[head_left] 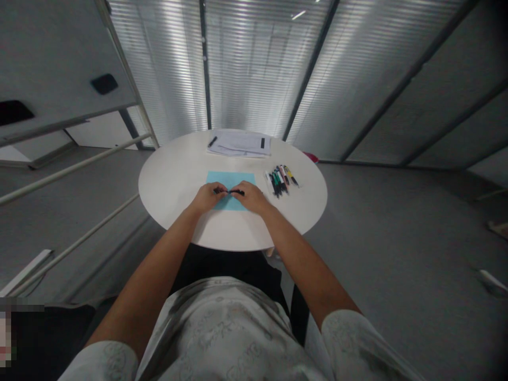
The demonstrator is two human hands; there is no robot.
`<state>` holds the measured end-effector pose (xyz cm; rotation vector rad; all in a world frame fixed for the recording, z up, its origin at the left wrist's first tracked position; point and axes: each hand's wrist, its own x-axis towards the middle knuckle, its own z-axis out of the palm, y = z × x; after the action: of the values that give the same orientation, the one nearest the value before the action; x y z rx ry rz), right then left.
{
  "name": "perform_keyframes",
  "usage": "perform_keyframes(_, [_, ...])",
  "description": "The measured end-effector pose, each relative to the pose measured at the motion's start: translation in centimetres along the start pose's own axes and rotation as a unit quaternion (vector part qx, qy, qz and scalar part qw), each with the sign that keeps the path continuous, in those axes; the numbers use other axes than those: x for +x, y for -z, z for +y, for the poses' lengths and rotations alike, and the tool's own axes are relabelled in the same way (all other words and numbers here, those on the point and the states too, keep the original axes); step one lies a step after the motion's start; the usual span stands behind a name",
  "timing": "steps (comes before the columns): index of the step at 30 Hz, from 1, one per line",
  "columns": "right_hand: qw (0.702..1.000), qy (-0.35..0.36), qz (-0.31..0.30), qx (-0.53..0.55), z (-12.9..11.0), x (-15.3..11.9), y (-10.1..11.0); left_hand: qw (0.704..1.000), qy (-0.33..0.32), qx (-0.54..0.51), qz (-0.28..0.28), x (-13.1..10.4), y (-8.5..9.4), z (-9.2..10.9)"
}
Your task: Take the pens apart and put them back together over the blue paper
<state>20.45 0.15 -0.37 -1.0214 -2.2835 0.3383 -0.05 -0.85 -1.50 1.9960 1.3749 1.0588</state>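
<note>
Over a light blue sheet (230, 178) on the round white table, my left hand (207, 198) and my right hand (252, 198) meet almost tip to tip. Both are closed in a pinch on a black pen (238, 191), one hand at each side of it. A thin dark stretch bridges the gap between my fingertips; whether the pen is whole or in two parts I cannot tell. To the right of my right hand lies a group of several pens (280, 180), with white, green, black, pink and yellow barrels.
A stack of white papers (240, 144) lies at the table's far side, with a small dark item at each end. The white table (170, 180) has a rounded edge close to my body. Pale metal rails (79, 166) run along the left. Blinds (246, 69) hang behind the table.
</note>
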Motion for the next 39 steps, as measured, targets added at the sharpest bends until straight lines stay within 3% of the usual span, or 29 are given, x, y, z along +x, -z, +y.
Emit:
perform_keyframes(8, [0.998, 0.023, -0.023, -0.054, -0.1, -0.1, -0.3, 1.0, -0.001, 0.005, 0.008, 0.0, -0.1, -0.5])
perform_keyframes(19, [0.997, -0.001, -0.062, -0.054, -0.9, -0.2, -0.1, 0.999, -0.034, 0.009, 0.005, -0.2, -0.1, -0.4])
perform_keyframes(24, [0.999, -0.034, -0.023, -0.006, -1.5, -0.5, 0.0, 0.999, -0.033, -0.01, -0.001, -0.2, 0.1, 0.3])
perform_keyframes(30, [1.0, 0.01, 0.004, -0.001, -0.7, -0.4, -0.1, 1.0, -0.018, -0.013, 0.009, -0.1, 0.1, 0.2])
perform_keyframes(39, [0.995, -0.015, -0.051, -0.083, -1.6, -0.3, 0.8, 0.999, -0.015, -0.038, 0.024, 0.1, 0.0, -0.3])
